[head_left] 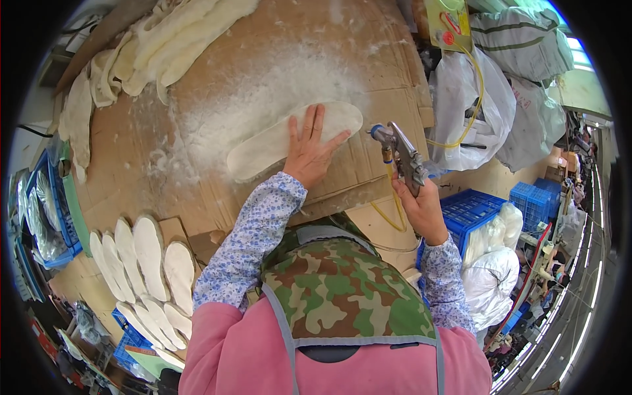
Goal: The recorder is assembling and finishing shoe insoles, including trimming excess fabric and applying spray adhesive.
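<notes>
My left hand [311, 153] lies with spread fingers on a cream insole [260, 153], pressing near its middle and right part. The insole rests slantwise on a cardboard-covered table [368, 59], with white powder or lint [263, 92] scattered around it. In my right hand [421, 207] is a metal spray gun [408, 158], its blue-ringed nozzle just right of the insole's rounded end. The fingers wrap round the gun's handle. A yellow hose [398, 214] runs from the gun. No spray can be made out.
Several insoles [148, 257] lie in rows at lower left. Fleecy sheets [178, 43] are heaped at the far left. On the right stand stuffed plastic bags [477, 99], a yellow container [447, 23] and a blue crate [469, 207]. Another blue crate [62, 197] sits at the left edge.
</notes>
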Available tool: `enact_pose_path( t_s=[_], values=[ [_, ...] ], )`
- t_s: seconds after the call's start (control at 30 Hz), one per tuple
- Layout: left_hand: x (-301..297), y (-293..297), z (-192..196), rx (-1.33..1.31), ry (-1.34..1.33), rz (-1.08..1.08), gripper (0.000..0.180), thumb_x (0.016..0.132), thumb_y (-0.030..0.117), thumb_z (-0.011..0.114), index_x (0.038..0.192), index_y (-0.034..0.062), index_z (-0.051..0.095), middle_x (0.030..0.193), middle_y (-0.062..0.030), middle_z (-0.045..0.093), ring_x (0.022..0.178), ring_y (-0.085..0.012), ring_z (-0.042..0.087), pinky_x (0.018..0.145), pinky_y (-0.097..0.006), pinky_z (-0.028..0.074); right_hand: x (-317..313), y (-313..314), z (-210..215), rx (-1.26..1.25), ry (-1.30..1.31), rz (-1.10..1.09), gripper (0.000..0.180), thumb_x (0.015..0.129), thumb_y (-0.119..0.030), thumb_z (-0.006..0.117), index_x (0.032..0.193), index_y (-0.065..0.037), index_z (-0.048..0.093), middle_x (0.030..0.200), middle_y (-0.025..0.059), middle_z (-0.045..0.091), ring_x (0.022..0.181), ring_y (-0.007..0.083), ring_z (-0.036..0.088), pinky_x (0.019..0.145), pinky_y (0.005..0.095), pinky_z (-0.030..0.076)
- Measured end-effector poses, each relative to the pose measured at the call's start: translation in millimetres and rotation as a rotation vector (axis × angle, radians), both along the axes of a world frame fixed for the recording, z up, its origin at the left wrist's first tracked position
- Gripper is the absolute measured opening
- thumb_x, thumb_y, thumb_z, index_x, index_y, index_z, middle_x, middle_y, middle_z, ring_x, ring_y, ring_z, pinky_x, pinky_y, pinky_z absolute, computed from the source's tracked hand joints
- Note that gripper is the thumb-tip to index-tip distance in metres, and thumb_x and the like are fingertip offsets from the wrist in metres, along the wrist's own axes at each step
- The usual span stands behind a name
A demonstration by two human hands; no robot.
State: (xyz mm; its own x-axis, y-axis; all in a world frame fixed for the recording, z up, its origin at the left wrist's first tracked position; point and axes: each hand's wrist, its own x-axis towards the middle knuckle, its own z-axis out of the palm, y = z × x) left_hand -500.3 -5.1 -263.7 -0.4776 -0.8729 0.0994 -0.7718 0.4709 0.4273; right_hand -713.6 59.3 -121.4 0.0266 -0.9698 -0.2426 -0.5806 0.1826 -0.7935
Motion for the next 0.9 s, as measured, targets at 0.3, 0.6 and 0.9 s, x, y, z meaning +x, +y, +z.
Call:
enact_pose_path(
  t_s=[0.3,0.6,0.9],
  values=[
    [18.3,17.0,10.7,0.028,0.102,0.054,0.051,0.084,0.015,0.060,0.133,0.0261,0.052,0.153,-0.0235,0.014,0.144,-0.0354,0.009,0.110,-0.062,0.007,18.4,-0.5,3.8,0.003,-0.011,0.095,0.013,0.089,-0.005,0.059,0.100,-0.001,0.054,0.079,0.0085,0.057,0.072,0.0194,0.056,0.069,0.0298,0.046],
    [36.3,32.1,14.5,0.068,0.092,0.089,0.058,0.082,0.013,0.060,0.137,0.0277,0.047,0.154,-0.0222,0.012,0.144,-0.0352,0.008,0.109,-0.062,0.007,32.7,0.0,4.5,-0.022,0.021,0.172,0.014,0.089,-0.004,0.059,0.101,0.000,0.053,0.082,0.0094,0.059,0.075,0.0198,0.057,0.071,0.0299,0.046],
    [62.8,49.5,16.7,0.093,0.069,0.138,0.057,0.082,0.011,0.058,0.137,0.0238,0.048,0.155,-0.0213,0.012,0.144,-0.0356,0.007,0.109,-0.062,0.007,53.0,0.8,5.5,0.017,0.014,0.216,0.014,0.089,-0.005,0.059,0.101,-0.001,0.053,0.082,0.0106,0.059,0.075,0.0218,0.058,0.072,0.0307,0.047]
  ],
)
